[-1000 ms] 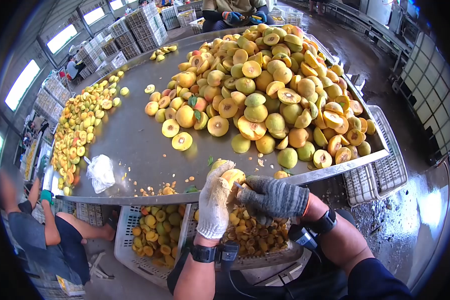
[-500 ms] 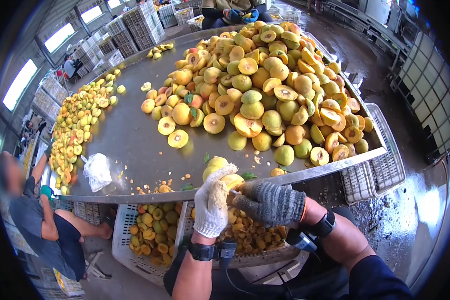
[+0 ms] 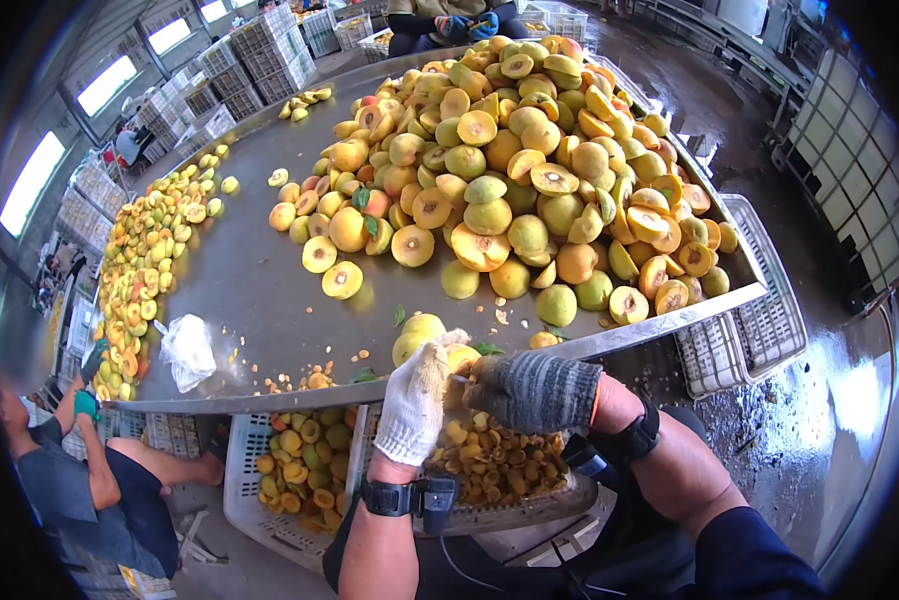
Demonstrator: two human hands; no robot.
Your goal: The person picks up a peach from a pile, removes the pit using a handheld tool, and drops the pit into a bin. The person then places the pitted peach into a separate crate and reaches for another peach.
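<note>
My left hand (image 3: 416, 402), in a white knit glove, is closed around a peach half (image 3: 461, 357) above the table's near edge. Against that half, my right hand (image 3: 536, 391), in a grey striped glove, is closed on a small metal tool (image 3: 459, 379); the fingers hide most of it. Just beyond my left hand are whole-looking peaches (image 3: 416, 338). A large heap of cut peaches (image 3: 490, 190) covers the far right of the metal table (image 3: 260, 250). Below my hands, a crate (image 3: 370, 430) holds small peach pieces (image 3: 500, 460).
Another crate (image 3: 245, 480) of peaches stands below left. A white plastic bag (image 3: 188, 352) and scraps (image 3: 315, 377) lie on the table. One seated person (image 3: 100, 480) is at left; gloved hands (image 3: 468, 28) show across the table. White crates (image 3: 740, 340) stand at right.
The view has shifted slightly, so the table and heap sit further left. Both hands stay together at the peach half, with little change of grip. The person at left has leaned lower.
</note>
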